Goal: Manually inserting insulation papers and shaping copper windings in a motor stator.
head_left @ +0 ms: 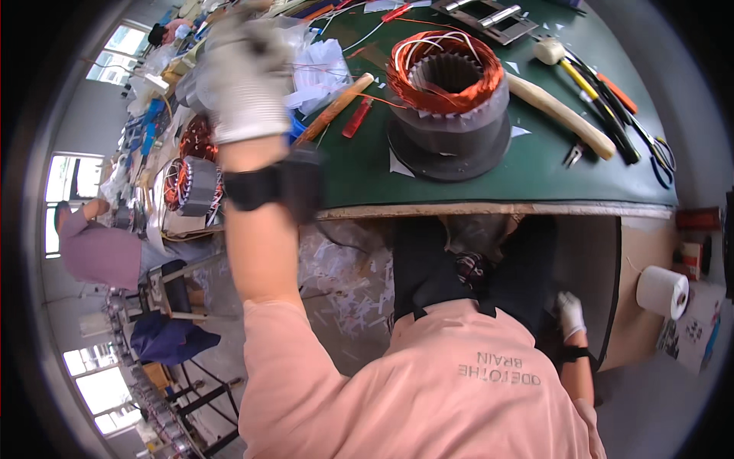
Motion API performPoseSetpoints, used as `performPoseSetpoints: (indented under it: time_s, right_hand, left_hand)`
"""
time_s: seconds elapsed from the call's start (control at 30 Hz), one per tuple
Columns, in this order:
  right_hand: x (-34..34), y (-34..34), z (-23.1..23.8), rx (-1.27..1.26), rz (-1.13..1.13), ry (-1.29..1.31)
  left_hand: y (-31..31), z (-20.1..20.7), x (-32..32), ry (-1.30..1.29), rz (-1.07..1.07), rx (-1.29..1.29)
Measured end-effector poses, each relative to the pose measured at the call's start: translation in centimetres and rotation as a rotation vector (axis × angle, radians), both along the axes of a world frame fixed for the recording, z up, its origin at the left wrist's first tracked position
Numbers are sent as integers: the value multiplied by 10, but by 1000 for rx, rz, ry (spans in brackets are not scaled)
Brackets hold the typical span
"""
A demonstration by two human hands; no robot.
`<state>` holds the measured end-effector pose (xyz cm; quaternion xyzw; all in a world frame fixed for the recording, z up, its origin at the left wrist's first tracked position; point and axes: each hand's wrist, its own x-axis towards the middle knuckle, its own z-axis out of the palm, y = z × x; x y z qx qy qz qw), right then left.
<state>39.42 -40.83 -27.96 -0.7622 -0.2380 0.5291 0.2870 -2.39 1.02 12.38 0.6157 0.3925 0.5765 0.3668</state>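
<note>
My left hand (248,80), in a whitish glove, reaches over the left part of the bench and is smeared by motion. Its fingers and anything in them cannot be made out. Close to it are crumpled translucent plastic sheets (323,65) and a wooden stick (336,107). To its right a motor stator (462,131) with an orange-red copper winding stands upright on a dark round base (451,170); neither hand touches it. My right hand (569,314), gloved in white, hangs low beside my right leg, below the bench top. How its fingers are held is unclear.
On the green bench (581,183) lie a red-handled tool (357,118), a mallet (562,107), scissors (662,157) and a metal fixture (485,17). Another wound stator (191,186) sits at left. A person (103,249) works farther left. Paper scraps (336,275) litter the floor.
</note>
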Motion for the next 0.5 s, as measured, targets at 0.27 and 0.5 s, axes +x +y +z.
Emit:
performPoseSetpoints:
  time_s: [0.27, 0.5]
  right_hand:
    - [-86, 194, 280, 886, 220, -537]
    - [-196, 329, 266, 1392, 71, -1052]
  left_hand:
    - [-57, -81, -5, 214, 348, 103]
    - [-41, -165, 88, 158, 217, 121]
